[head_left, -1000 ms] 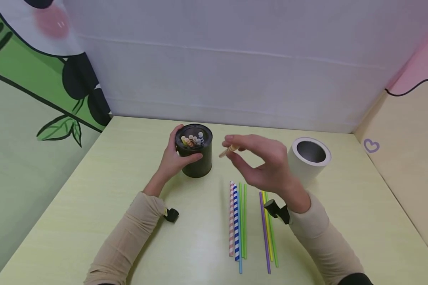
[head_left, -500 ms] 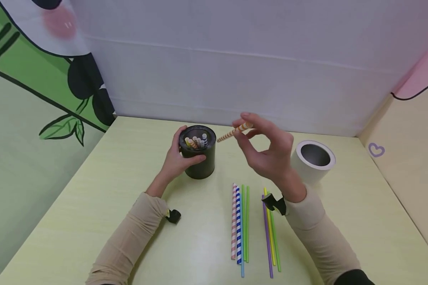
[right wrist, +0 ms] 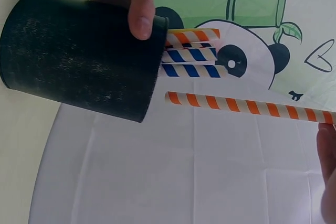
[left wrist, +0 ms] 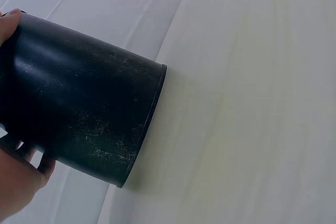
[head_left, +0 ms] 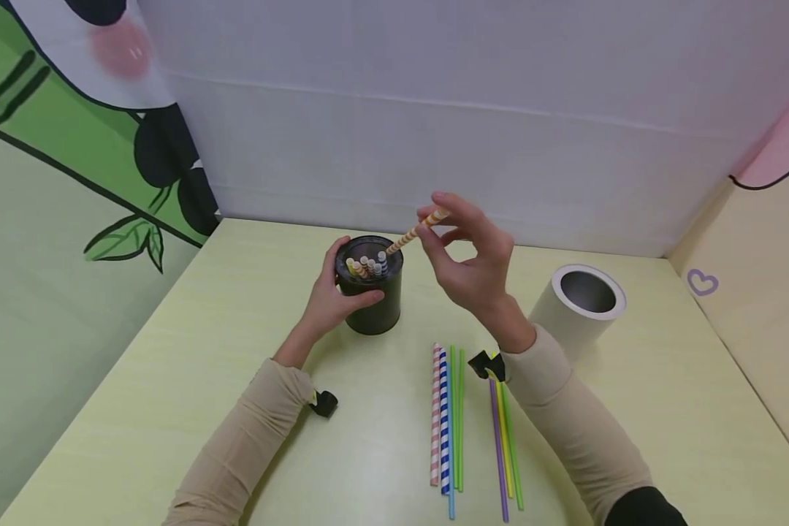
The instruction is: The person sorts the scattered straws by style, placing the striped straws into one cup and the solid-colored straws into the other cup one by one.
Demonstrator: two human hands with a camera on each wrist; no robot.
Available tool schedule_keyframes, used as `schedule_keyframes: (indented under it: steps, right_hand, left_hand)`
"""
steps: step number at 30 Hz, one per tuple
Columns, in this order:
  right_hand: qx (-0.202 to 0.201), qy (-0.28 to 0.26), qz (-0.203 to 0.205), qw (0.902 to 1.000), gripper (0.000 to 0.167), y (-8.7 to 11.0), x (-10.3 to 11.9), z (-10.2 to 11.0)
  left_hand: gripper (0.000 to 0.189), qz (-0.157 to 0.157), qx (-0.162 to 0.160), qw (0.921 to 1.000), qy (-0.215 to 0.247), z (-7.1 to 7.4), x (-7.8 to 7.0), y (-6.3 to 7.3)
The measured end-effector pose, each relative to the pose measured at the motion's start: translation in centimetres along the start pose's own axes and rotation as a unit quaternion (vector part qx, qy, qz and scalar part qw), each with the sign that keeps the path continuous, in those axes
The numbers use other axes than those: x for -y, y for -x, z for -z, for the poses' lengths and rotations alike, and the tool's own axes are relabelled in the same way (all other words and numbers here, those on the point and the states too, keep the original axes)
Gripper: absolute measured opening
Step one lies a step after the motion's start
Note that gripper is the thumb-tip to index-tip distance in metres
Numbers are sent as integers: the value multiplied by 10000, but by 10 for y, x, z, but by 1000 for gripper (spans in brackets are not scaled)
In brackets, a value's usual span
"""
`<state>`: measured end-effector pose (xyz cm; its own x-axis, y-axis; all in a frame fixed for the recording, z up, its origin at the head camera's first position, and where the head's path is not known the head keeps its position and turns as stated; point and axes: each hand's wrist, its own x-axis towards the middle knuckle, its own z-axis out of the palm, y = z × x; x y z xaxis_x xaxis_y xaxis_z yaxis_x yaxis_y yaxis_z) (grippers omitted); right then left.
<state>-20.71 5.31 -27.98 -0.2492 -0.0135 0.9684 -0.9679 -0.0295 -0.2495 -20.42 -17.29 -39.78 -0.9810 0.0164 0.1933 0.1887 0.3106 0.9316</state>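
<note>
Orange-striped straw [head_left: 408, 239] pinched between thumb and fingers, the right hand [head_left: 481, 267] hovers at two o'clock from the black can [head_left: 378, 316] that the left hand [head_left: 327, 305] grips at nine; insertion appears under way, likely calling next for aligning, then lowering.

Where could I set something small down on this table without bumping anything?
The table is bare left of the black can, between the left sleeve and pink-striped straw, and right of the white container. It's crowded at the black can, which the left grip holds, with the right grip and orange-striped straw beside it, and where loose straws lie.
</note>
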Motion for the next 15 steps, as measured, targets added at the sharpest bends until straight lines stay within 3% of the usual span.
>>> schedule_keyframes:
  steps: [7,15]
  right_hand:
    - [370,215,-151,9990,34,12,-13,-9]
    - [845,384,-532,9943,33,26,-25,-15]
  left_hand:
    - [98,4,29,10000,-88,0,-30,13]
    - [98,6,76,10000,-49,1,-31,13]
